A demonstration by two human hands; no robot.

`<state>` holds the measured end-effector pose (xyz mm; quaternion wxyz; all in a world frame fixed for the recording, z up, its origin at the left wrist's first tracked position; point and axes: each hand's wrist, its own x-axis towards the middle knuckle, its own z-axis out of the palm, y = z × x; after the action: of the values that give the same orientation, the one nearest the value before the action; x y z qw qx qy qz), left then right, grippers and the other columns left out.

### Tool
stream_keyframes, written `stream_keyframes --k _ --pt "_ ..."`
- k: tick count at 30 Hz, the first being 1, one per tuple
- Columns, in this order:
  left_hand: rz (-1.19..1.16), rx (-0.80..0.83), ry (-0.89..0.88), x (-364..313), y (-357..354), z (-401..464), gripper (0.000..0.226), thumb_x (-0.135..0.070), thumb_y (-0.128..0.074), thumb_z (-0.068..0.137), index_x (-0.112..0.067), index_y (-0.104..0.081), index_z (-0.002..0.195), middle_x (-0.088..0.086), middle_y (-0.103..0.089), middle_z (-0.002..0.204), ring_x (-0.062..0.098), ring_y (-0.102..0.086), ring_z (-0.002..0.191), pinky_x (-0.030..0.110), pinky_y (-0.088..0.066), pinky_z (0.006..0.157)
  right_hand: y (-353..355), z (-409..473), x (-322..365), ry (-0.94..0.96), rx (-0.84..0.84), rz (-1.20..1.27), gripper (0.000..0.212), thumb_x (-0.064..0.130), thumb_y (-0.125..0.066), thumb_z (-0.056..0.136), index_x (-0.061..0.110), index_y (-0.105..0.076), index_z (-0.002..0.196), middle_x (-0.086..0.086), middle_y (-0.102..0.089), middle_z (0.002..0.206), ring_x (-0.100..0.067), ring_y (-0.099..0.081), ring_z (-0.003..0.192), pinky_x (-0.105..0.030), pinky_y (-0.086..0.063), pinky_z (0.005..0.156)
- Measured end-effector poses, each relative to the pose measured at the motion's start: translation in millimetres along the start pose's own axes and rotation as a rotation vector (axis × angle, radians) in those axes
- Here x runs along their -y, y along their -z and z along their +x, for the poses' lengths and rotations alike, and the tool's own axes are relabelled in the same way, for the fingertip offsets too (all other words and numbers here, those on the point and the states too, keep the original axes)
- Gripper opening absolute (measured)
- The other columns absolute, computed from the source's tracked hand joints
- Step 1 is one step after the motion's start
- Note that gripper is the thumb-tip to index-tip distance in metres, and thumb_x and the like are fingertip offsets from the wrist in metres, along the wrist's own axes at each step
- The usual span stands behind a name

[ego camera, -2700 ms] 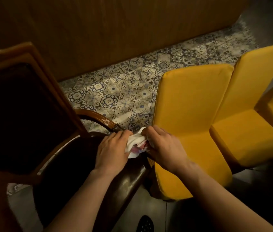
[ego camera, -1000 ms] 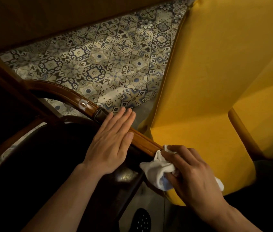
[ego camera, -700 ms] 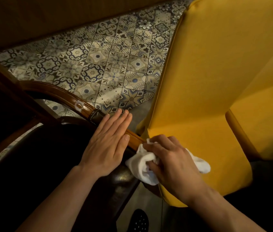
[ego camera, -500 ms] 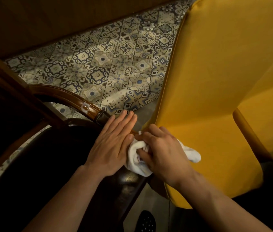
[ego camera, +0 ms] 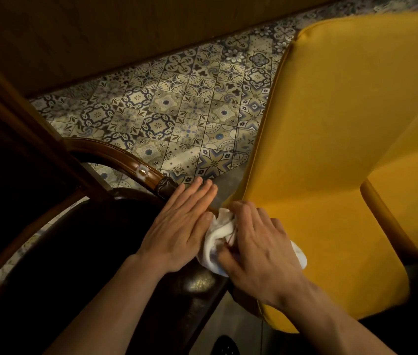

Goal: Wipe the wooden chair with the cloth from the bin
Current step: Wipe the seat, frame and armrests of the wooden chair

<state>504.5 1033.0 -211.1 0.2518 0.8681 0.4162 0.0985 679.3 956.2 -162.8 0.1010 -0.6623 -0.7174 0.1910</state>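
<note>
The wooden chair (ego camera: 131,162) has a glossy curved brown armrest and a dark seat, filling the left half of the view. My left hand (ego camera: 179,226) lies flat on the armrest with fingers straight and together. My right hand (ego camera: 259,242) grips a bunched white cloth (ego camera: 218,237) and presses it against the armrest's front end, right beside my left hand. The armrest under both hands is hidden. No bin is in view.
A yellow upholstered chair (ego camera: 331,139) stands close on the right, almost touching the wooden chair, with a second yellow seat (ego camera: 413,190) beyond it. Patterned floor tiles (ego camera: 182,114) lie ahead, bounded by a dark wooden wall panel (ego camera: 126,29).
My right hand slid the cloth up along the armrest from its lower front end until it met my left hand. My left hand stayed flat on the armrest.
</note>
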Motion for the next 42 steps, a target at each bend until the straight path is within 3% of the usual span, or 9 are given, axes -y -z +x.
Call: stream_keyframes --k 5,9,12,16,21,26,31,36,42 --pt "0.008 0.023 -0.005 0.1 1.9 -0.2 0.062 -0.044 -0.007 0.104 -0.020 -0.015 0.161 -0.008 -0.009 0.169 0.001 0.007 0.153 0.036 0.001 0.126 1.1 1.4 -2.5 0.018 0.061 -0.014 0.050 0.050 -0.047 0.093 0.023 -0.039 0.134 0.002 -0.043 0.126 -0.021 -0.049 0.103 -0.040 -0.047 0.085" --pt "0.034 0.004 -0.001 0.6 0.3 0.3 0.062 -0.043 -0.005 0.104 -0.020 -0.015 0.160 -0.007 -0.008 0.169 0.000 0.008 0.153 0.035 0.001 0.126 10.8 7.7 -13.0 0.066 0.088 0.060 0.033 0.042 -0.057 0.094 0.028 -0.047 0.122 0.004 -0.045 0.114 -0.022 -0.051 0.097 -0.039 -0.048 0.077" --pt "0.059 -0.020 -0.009 1.9 -3.2 0.2 0.059 -0.040 -0.009 0.106 -0.018 -0.015 0.161 -0.007 -0.009 0.169 0.003 0.007 0.154 0.036 -0.001 0.126 26.4 14.3 -32.5 -0.008 -0.025 0.099 0.031 0.028 -0.070 0.088 0.022 -0.056 0.116 0.000 -0.051 0.108 -0.028 -0.057 0.090 -0.044 -0.049 0.071" --pt "0.104 -0.042 -0.007 3.5 -6.9 -0.7 0.059 -0.041 -0.008 0.107 -0.017 -0.014 0.160 -0.004 -0.009 0.169 0.006 0.007 0.155 0.040 -0.004 0.126 55.8 49.7 -46.0 -0.099 -0.237 0.095 0.039 0.022 -0.073 0.084 0.016 -0.058 0.119 -0.006 -0.053 0.106 -0.029 -0.055 0.088 -0.039 -0.043 0.068" --pt "0.101 -0.043 0.005 1.0 -8.7 -0.9 0.061 -0.045 -0.004 0.106 -0.018 -0.012 0.161 -0.005 -0.007 0.170 0.006 0.011 0.154 0.039 -0.001 0.126 73.9 127.9 -16.3 0.083 -0.326 0.189 0.043 0.028 -0.071 0.087 0.014 -0.053 0.123 -0.005 -0.051 0.111 -0.020 -0.050 0.092 -0.032 -0.037 0.072" --pt "0.114 -0.052 -0.009 4.9 -9.4 -0.7 0.061 -0.046 -0.012 0.107 -0.019 -0.012 0.161 -0.004 -0.005 0.170 0.006 0.012 0.154 0.034 0.007 0.124 36.3 185.5 43.7 0.351 -0.053 0.255 0.057 0.024 -0.079 0.083 0.018 -0.044 0.128 -0.003 -0.057 0.116 -0.023 -0.056 0.100 -0.047 -0.051 0.084" --pt "0.052 -0.106 -0.016 8.1 -12.7 -2.5 0.058 -0.044 -0.028 0.107 -0.019 -0.024 0.160 -0.001 -0.025 0.166 0.008 -0.005 0.155 0.033 0.003 0.125 -3.0 202.8 53.4 0.565 0.262 0.125 0.045 0.033 -0.079 0.085 0.015 -0.059 0.121 -0.004 -0.062 0.122 -0.027 -0.057 0.113 -0.049 -0.048 0.093" --pt "0.016 -0.104 -0.029 11.4 -18.9 -2.5 0.061 -0.045 -0.026 0.108 -0.021 -0.012 0.162 -0.004 -0.011 0.170 0.010 0.006 0.156 0.036 0.002 0.125 0.9 202.6 39.1 0.751 0.331 0.085 0.049 0.045 -0.065 0.096 0.019 -0.062 0.137 -0.006 -0.048 0.154 -0.022 -0.047 0.140 -0.046 -0.046 0.106" --pt "0.012 -0.130 -0.061 14.8 -19.4 0.2 0.063 -0.043 -0.031 0.106 -0.014 -0.019 0.161 0.001 -0.014 0.170 0.014 0.001 0.156 0.039 -0.005 0.125 -6.9 229.9 44.5 0.892 0.384 -0.074 0.044 0.039 -0.068 0.095 0.021 -0.065 0.136 -0.008 -0.055 0.147 -0.029 -0.052 0.133 -0.049 -0.048 0.100"
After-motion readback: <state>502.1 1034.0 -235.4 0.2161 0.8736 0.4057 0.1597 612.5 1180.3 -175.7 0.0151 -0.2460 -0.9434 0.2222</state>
